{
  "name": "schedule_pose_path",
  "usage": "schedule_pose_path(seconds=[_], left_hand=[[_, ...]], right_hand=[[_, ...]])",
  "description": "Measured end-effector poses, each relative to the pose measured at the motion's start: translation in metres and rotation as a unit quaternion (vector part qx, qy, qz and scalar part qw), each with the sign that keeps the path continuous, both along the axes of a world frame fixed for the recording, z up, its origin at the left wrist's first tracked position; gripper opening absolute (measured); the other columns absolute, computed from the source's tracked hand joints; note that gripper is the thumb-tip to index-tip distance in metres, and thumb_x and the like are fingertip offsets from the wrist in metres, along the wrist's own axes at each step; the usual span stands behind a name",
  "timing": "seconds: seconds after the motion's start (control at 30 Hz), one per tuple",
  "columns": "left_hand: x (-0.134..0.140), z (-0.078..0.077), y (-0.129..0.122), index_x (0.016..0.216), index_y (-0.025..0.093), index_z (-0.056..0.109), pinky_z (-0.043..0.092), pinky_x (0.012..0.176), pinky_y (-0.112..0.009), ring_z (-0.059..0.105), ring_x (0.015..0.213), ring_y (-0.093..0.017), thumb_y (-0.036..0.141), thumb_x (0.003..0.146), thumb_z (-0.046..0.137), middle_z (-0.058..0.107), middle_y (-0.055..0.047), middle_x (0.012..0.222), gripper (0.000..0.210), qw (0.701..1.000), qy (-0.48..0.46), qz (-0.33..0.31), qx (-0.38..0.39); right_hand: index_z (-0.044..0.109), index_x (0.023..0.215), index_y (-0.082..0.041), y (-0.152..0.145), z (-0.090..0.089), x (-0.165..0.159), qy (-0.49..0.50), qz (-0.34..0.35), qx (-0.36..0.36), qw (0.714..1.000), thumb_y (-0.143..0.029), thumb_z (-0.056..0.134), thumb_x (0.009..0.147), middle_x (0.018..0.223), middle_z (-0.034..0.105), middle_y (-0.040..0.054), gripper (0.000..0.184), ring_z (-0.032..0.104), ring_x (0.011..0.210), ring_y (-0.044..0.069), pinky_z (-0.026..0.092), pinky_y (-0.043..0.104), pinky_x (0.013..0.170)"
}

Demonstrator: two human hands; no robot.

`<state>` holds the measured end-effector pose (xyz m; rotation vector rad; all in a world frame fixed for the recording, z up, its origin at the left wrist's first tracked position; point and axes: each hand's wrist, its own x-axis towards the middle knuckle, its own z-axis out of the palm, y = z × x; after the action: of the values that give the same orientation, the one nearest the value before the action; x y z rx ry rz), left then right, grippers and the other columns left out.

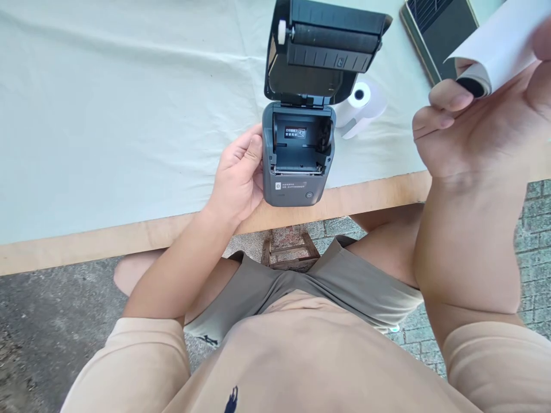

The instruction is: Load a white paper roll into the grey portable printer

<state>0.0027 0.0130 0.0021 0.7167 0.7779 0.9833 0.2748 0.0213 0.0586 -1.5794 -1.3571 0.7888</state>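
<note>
My left hand is closed on the left side of a dark grey label printer at the table's front edge. The printer's lid stands raised, and its paper bay shows no roll inside. Up at the right, my right hand grips a roll of white paper with a dark core; a loose sheet of it hangs out over the fingers. Part of this hand is cut off by the frame's edge. Behind the printer, a second white paper roll rests on the cloth with its end partly unrolled.
A pale green cloth covers the table, whose bare wooden edge runs along the front. At the back right lies a dark box-like object with a light rim. Below the table, a small wooden stool stands between my legs.
</note>
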Motion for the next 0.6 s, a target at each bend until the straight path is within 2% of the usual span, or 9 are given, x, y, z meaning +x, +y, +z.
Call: schedule_pose_path(seconds=[0.03, 0.1, 0.2, 0.3, 0.43, 0.5, 0.6], left_hand=[[0.0, -0.001, 0.0, 0.105, 0.02, 0.069, 0.06, 0.097, -0.04, 0.071, 0.108, -0.023, 0.032, 0.099, 0.042, 0.074, -0.004, 0.11, 0.03, 1.0, 0.001, 0.002, 0.004], [0.0, -0.001, 0.001, 0.106, 0.02, 0.068, 0.059, 0.098, -0.042, 0.071, 0.108, -0.023, 0.033, 0.099, 0.042, 0.074, -0.005, 0.111, 0.03, 1.0, 0.003, 0.003, 0.01], [-0.001, -0.002, 0.001, 0.108, 0.019, 0.068, 0.06, 0.098, -0.043, 0.071, 0.11, -0.024, 0.032, 0.099, 0.041, 0.073, -0.005, 0.113, 0.031, 1.0, 0.005, -0.007, 0.013], [-0.001, -0.004, 0.001, 0.106, 0.021, 0.069, 0.062, 0.092, -0.038, 0.072, 0.104, -0.021, 0.033, 0.099, 0.042, 0.074, -0.003, 0.108, 0.03, 1.0, -0.002, -0.002, 0.016], [-0.001, -0.005, 0.001, 0.098, 0.022, 0.072, 0.062, 0.075, -0.024, 0.073, 0.084, -0.012, 0.032, 0.099, 0.047, 0.074, 0.002, 0.093, 0.027, 0.999, -0.017, 0.019, 0.027], [0.0, -0.004, 0.001, 0.095, 0.022, 0.073, 0.061, 0.072, -0.022, 0.072, 0.08, -0.011, 0.03, 0.099, 0.046, 0.074, 0.003, 0.088, 0.028, 0.999, -0.014, 0.023, 0.024], [0.001, -0.002, 0.001, 0.089, 0.021, 0.073, 0.061, 0.07, -0.021, 0.072, 0.077, -0.01, 0.026, 0.1, 0.043, 0.073, 0.003, 0.084, 0.032, 0.999, -0.018, 0.025, 0.017]], right_hand=[[0.062, 0.109, -0.035, 0.001, -0.001, -0.001, 0.106, -0.051, -0.014, 0.993, -0.06, 0.041, 0.081, 0.11, 0.062, -0.0009, 0.043, 0.051, 0.066, 0.009, 0.025, 0.031, 0.052], [0.057, 0.088, -0.026, 0.005, -0.002, -0.005, 0.272, -0.137, -0.02, 0.952, -0.047, 0.058, 0.075, 0.088, 0.052, -0.0023, 0.025, 0.04, 0.059, 0.003, 0.022, 0.025, 0.05], [0.041, 0.081, -0.021, 0.01, -0.002, -0.012, 0.321, -0.186, 0.005, 0.929, -0.034, 0.06, 0.075, 0.072, 0.031, -0.004, 0.024, 0.028, 0.05, 0.001, 0.012, 0.023, 0.045], [0.03, 0.077, -0.022, 0.012, -0.005, -0.013, 0.284, -0.184, 0.022, 0.941, -0.031, 0.059, 0.069, 0.07, 0.027, -0.0049, 0.031, 0.025, 0.046, 0.0, 0.009, 0.023, 0.043], [0.032, 0.083, -0.023, 0.012, -0.019, -0.005, 0.182, -0.142, 0.087, 0.969, -0.038, 0.065, 0.055, 0.075, 0.036, -0.0053, 0.046, 0.038, 0.045, 0.002, 0.019, 0.022, 0.039], [0.035, 0.09, -0.023, 0.011, -0.026, 0.0, 0.121, -0.098, 0.121, 0.98, -0.046, 0.068, 0.06, 0.076, 0.039, -0.0047, 0.05, 0.041, 0.046, 0.004, 0.022, 0.022, 0.037], [0.035, 0.094, -0.023, 0.012, -0.033, 0.006, 0.032, -0.021, 0.144, 0.989, -0.065, 0.066, 0.07, 0.074, 0.038, -0.0035, 0.057, 0.036, 0.045, 0.005, 0.02, 0.024, 0.035]])
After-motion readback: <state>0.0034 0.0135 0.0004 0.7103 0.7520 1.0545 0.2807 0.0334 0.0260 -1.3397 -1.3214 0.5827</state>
